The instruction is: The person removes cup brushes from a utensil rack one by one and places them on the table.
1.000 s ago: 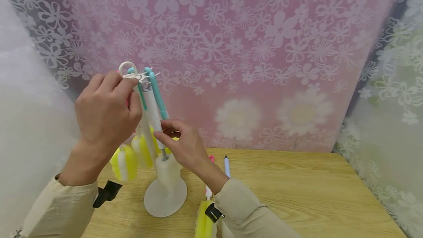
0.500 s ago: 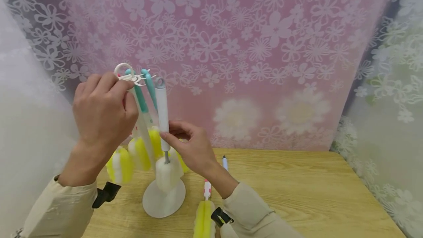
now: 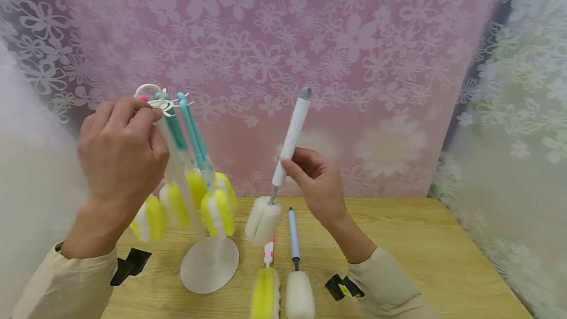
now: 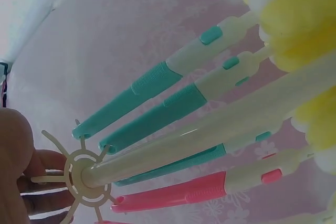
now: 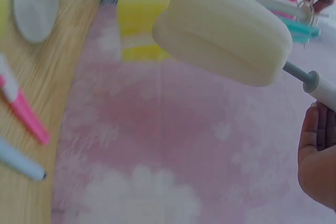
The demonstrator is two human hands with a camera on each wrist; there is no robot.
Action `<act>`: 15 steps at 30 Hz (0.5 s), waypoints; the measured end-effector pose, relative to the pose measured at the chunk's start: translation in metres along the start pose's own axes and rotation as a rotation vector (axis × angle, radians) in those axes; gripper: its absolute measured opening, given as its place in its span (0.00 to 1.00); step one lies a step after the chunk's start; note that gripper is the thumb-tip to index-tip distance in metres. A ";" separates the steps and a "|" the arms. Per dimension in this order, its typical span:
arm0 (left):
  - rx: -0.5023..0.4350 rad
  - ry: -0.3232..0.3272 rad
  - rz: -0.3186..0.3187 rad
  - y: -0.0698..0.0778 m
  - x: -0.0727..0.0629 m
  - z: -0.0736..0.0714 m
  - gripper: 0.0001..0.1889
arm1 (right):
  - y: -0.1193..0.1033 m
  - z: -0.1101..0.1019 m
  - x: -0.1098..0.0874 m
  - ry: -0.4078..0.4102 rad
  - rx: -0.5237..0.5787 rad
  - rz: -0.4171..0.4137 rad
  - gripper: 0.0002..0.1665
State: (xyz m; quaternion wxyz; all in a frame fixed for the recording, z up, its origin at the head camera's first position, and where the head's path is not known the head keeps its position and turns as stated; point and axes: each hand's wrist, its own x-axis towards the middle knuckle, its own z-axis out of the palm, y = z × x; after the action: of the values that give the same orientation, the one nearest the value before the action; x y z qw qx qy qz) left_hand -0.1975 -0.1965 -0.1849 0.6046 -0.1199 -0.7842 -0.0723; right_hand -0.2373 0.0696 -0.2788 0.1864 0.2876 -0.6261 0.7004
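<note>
My right hand (image 3: 323, 188) pinches the white handle of a sponge bottle brush (image 3: 264, 220) between thumb and fingers. The brush tilts, its cream sponge head hanging down, apart from the stand. In the right wrist view that sponge head (image 5: 226, 35) fills the upper middle. At the left, my left hand (image 3: 121, 156) holds the top of a white stand (image 3: 211, 274) by its ring of hooks (image 4: 84, 178). Several yellow-and-white sponge brushes (image 3: 218, 210) hang from it, with teal handles (image 4: 157, 114) and pink handles (image 4: 173, 195).
On the wooden table (image 3: 376, 260) lie a yellow sponge brush (image 3: 265, 294) with a pink-and-white handle and a cream sponge brush (image 3: 300, 294) with a light blue handle. A pink flowered curtain (image 3: 288, 53) hangs behind, and pale sheeting (image 3: 518, 171) flanks the right side.
My right hand has moved the white-handled sponge brush off the stand and to the right, tilting it. My left hand stays at the stand's top. The two lying brushes are now less covered.
</note>
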 end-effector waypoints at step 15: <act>-0.015 -0.014 -0.014 0.000 -0.004 -0.003 0.20 | 0.065 -0.105 -0.045 0.008 -0.235 0.679 0.26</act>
State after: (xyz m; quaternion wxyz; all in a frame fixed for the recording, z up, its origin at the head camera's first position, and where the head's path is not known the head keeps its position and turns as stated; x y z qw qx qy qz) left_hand -0.1940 -0.1980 -0.1876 0.5977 -0.1194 -0.7886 -0.0816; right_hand -0.2614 0.1680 -0.3629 -0.0226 0.0370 -0.7616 0.6465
